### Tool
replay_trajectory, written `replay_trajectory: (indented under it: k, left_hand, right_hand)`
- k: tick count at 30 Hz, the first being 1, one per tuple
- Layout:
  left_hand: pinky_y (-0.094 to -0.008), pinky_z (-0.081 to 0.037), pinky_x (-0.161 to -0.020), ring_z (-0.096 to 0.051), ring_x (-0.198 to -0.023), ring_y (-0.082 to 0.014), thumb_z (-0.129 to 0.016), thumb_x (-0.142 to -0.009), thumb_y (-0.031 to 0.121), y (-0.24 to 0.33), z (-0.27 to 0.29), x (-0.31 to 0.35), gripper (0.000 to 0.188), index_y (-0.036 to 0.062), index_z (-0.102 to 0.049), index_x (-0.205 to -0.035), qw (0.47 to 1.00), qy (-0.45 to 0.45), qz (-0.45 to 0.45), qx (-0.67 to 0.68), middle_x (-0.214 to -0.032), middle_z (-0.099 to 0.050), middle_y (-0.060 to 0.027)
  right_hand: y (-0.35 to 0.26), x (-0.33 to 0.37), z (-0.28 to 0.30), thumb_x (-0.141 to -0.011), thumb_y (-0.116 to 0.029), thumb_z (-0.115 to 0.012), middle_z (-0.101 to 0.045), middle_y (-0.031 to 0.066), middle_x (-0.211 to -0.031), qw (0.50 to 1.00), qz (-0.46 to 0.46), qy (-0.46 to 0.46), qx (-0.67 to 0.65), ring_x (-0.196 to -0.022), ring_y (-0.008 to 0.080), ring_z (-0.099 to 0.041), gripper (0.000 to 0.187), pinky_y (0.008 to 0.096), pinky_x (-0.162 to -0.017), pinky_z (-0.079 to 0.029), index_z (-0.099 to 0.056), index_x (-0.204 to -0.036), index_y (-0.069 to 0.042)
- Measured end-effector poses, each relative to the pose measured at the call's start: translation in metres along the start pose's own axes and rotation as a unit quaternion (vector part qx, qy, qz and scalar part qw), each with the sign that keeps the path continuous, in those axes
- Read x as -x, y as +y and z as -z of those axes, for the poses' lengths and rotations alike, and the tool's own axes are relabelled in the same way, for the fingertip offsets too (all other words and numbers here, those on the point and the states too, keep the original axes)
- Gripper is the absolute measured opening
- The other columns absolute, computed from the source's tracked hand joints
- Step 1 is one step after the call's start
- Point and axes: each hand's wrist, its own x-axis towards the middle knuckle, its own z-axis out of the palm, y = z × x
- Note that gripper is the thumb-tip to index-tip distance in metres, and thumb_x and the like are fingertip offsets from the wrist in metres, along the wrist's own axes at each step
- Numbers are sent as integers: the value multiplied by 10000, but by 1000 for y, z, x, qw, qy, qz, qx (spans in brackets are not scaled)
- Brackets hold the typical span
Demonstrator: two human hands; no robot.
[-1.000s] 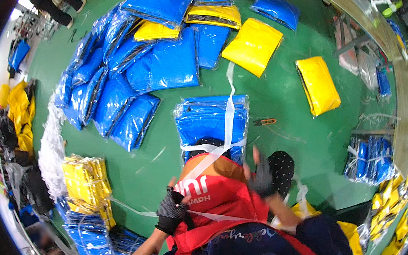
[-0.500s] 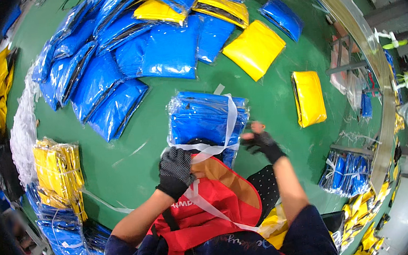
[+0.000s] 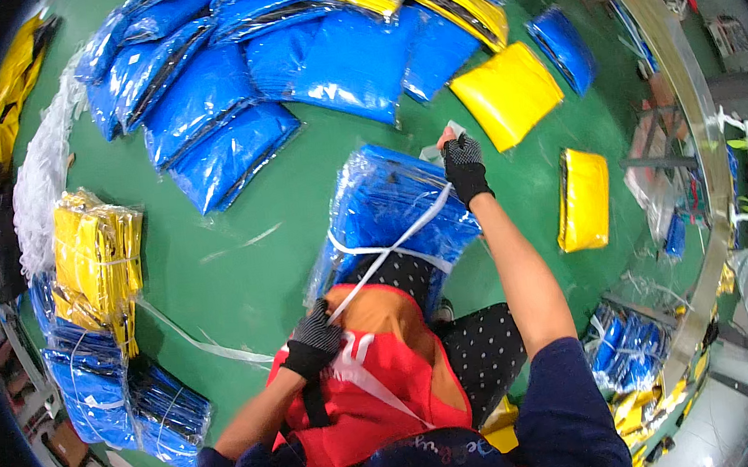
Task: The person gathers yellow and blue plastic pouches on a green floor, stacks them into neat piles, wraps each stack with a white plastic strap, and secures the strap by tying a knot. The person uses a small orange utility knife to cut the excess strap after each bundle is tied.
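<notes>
A bundle of blue packs in clear plastic (image 3: 379, 195) lies tilted against my knees, with a white plastic strap (image 3: 410, 232) around it. The strap crosses itself on the near side of the bundle. My right hand (image 3: 463, 162), in a black glove with bare fingertips, is closed on one end of the strap at the bundle's far right corner. Low and to the left, over my red apron (image 3: 306, 411), my left hand (image 3: 312, 340) grips the other run, which is pulled straight between the two hands. A loose length trails over the apron.
Ahead, blue and yellow packs (image 3: 349, 65) are heaped on the green floor. Two yellow packs (image 3: 583, 199) (image 3: 509, 94) lie to the right. Stacked yellow bundles (image 3: 93, 260) and blue bundles (image 3: 87, 387) stand left, near a heap of white strap (image 3: 42, 202). A metal rail (image 3: 690, 104) curves along the right.
My right hand has moved up and away to the bundle's far corner. My left hand has drawn back toward me. The loose strap loop is now pulled straight, and the bundle has turned and tilted.
</notes>
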Motion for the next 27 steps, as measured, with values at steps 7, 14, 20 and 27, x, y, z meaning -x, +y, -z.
replay_trajectory:
  k: [7, 14, 20, 27]
  left_hand:
    - [-352, -448, -543, -576, -644, -280, -497, -727, 129, -72, -16, -22, 186, 8, -561, -852, 942, -292, 164, -30, -720, -586, -189]
    - [-388, -454, -769, -564, -922, -235, -415, -855, 181, -199, -169, -25, 274, -9, -586, -953, 948, -185, 260, 15, -1033, -590, -167]
    - [-387, -460, -765, -569, -912, -236, -417, -859, 174, -156, -151, -50, 271, -10, -585, -964, 929, -120, 320, 140, -1032, -593, -161]
    - [-386, -467, -760, -576, -900, -238, -419, -863, 166, -136, -146, -44, 268, -11, -585, -977, 822, 1, 410, 395, -1031, -595, -155]
  right_hand:
    - [40, -39, -47, -857, -322, -507, -483, -13, -565, 945, -202, -249, -58, -472, 102, -415, 298, 261, -448, -319, -576, -668, -103]
    - [36, -49, -68, -876, -462, -362, -574, 119, -599, 950, -140, -277, 40, -582, 272, -549, 542, 381, -587, -420, -573, -585, -57]
    - [61, -69, -104, -877, -514, -299, -583, 240, -702, 936, -50, -263, 229, -692, 403, -564, 656, 468, -676, -428, -597, -678, 35]
    - [107, -95, -171, -899, -481, -243, -588, 261, -854, 876, -11, -396, 273, -840, 409, -553, 650, 464, -773, -416, -621, -797, 39]
